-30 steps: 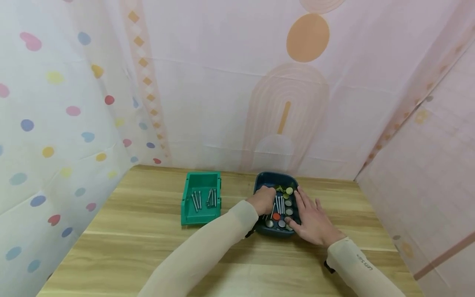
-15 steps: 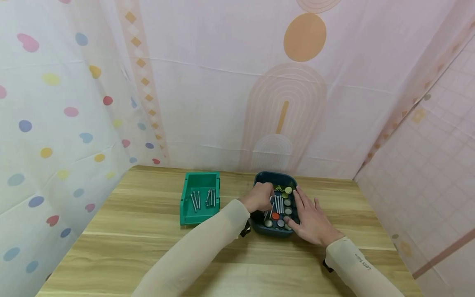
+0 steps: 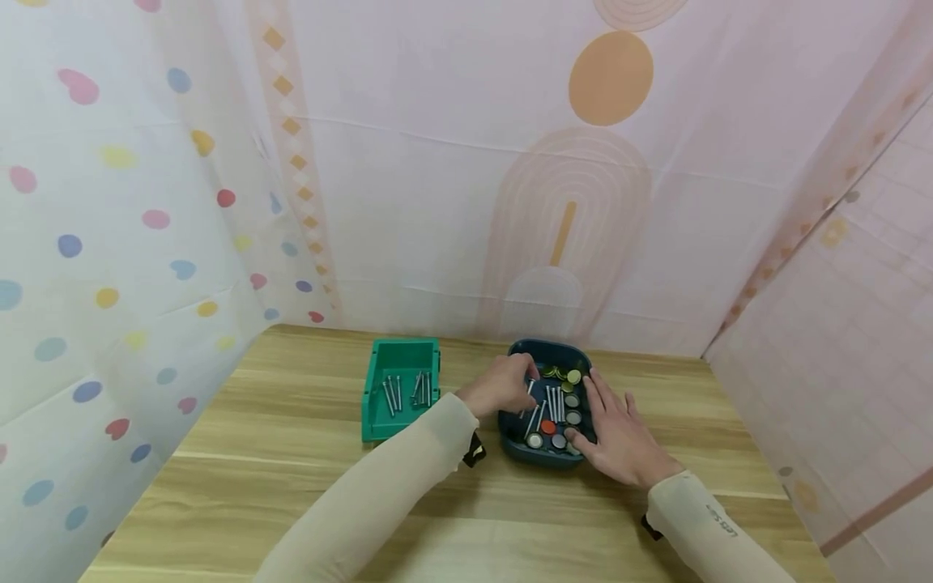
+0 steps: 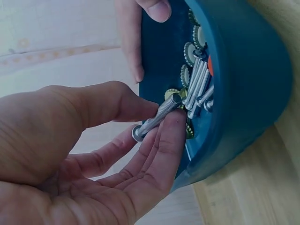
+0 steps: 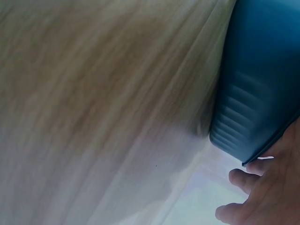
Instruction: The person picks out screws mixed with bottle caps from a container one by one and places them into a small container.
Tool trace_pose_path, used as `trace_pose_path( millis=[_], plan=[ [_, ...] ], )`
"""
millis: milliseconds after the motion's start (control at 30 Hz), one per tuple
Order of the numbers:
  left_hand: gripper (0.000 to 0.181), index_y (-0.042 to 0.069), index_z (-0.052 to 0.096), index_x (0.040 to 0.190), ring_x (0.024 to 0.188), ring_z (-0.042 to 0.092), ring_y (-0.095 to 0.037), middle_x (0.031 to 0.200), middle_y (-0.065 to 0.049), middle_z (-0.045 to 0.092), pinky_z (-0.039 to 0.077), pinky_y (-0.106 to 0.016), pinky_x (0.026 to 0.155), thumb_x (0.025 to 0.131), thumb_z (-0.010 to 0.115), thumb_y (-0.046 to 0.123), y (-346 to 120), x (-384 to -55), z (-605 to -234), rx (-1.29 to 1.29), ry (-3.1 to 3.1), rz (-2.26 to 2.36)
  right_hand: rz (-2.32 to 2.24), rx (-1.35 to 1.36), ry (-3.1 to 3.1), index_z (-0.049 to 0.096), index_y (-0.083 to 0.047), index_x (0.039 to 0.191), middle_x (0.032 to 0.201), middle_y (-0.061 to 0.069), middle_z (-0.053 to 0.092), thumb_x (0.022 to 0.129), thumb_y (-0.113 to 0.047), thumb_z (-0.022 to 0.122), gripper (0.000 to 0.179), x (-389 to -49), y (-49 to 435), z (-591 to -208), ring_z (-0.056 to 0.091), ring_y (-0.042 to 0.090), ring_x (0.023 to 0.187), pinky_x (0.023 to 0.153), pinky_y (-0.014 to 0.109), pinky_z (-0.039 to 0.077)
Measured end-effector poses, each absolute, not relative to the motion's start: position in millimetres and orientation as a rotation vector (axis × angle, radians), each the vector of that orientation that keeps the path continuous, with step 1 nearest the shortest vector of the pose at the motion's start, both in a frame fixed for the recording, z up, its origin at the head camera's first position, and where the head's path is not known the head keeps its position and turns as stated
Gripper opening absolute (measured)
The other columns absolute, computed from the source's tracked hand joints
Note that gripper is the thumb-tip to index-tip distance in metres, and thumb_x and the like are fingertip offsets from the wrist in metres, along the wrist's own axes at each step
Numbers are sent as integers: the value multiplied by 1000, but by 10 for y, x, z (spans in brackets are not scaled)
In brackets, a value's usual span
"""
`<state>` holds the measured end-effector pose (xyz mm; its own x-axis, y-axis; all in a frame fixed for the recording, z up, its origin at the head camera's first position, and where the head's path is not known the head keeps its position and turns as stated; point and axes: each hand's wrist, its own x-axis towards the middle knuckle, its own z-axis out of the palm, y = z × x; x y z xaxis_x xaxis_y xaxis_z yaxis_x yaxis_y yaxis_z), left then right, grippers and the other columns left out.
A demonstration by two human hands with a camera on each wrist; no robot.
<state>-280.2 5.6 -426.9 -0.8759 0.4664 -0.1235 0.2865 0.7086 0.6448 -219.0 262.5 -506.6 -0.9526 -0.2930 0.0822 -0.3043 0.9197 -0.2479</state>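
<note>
My left hand (image 3: 501, 385) is over the left side of a dark blue bin (image 3: 543, 460). Between thumb and fingertips it pinches a silver bolt (image 4: 158, 118), threaded at one end with a round head at the other. Inside the bin lie several more bolts (image 3: 555, 404) and several bottle caps (image 3: 573, 401), among them an orange cap (image 3: 547, 427). My right hand (image 3: 623, 441) rests on the bin's right rim, its fingers fairly straight and the thumb reaching inside. A green open-front bin (image 3: 400, 429) stands to the left, with several bolts (image 3: 392, 395) in two loose groups.
Both bins stand on a wood-grain table (image 3: 240, 453), near its back edge. A patterned cloth (image 3: 408, 202) hangs behind the table and along both sides. The two bins are separated by a strip of tabletop.
My left hand has risen from deep in the blue bin and shifted left toward its rim, a bolt now showing in its fingers. My right hand stays on the rim.
</note>
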Motion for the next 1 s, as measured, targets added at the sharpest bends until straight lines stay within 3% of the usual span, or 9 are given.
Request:
trace_pose_path(
  millis=[333,700,1000],
  plan=[
    [44,1,67,144,73,68,-17,92,-8,71,61,-29,71,104,84,2,-56,-2829,-4198,552,2563,1042,397,468,-3037,19,2,184,195,27,14,116,-56,65,100,-2192,2643,-5058,36,56,173,138,85,21],
    [42,1,69,142,68,64,-16,88,-6,69,53,-25,63,103,84,1,-218,-2883,-4183,551,2614,1061,395,449,-3058,18,2,185,195,25,13,116,-57,64,101,-2229,2683,-5009,33,57,175,140,83,17],
    [38,3,68,138,67,63,-20,81,-5,67,49,-28,61,103,81,-3,-420,-2912,-4186,526,2599,1126,382,463,-3029,21,3,184,194,27,17,115,-55,66,101,-2231,2674,-5010,36,57,173,138,85,21]
  ],
)
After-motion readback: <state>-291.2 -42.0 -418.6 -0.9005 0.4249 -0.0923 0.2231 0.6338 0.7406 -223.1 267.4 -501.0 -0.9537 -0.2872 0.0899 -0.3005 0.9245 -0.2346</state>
